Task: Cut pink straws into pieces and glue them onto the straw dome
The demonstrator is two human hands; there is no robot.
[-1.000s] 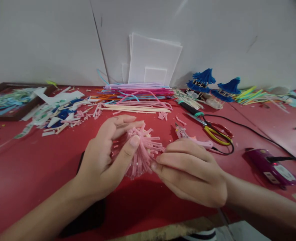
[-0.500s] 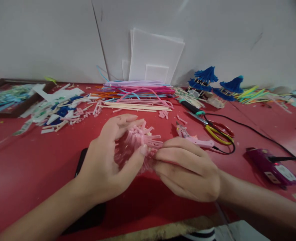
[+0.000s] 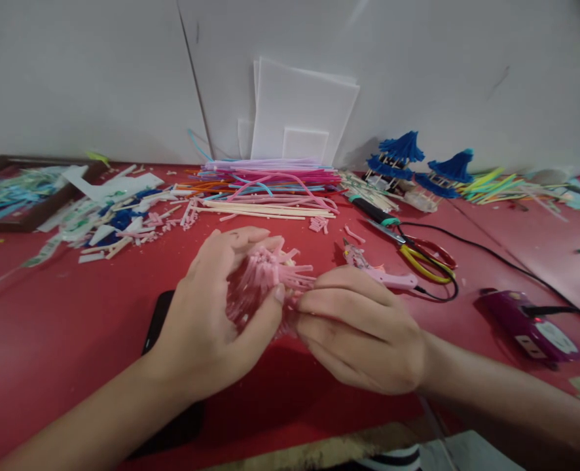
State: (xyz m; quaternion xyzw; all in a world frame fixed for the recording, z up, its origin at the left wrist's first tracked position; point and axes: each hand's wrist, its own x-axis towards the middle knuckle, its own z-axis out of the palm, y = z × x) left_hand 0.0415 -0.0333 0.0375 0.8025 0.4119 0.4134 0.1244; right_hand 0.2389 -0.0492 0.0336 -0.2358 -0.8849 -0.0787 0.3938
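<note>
Pink straw bundle, already fringed and bunched, sits in our left hand, its grip cupped around it above the red worktop. Our right hand pinches strands at the bundle's right edge, so we judge shaping is unfinished; the glue gun lies just beyond the grip, untouched.

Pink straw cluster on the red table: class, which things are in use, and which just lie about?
In use:
pink straw cluster
left hand
right hand

Lying about:
scissors
glue gun
loose straws
blue straw models
phone
</note>
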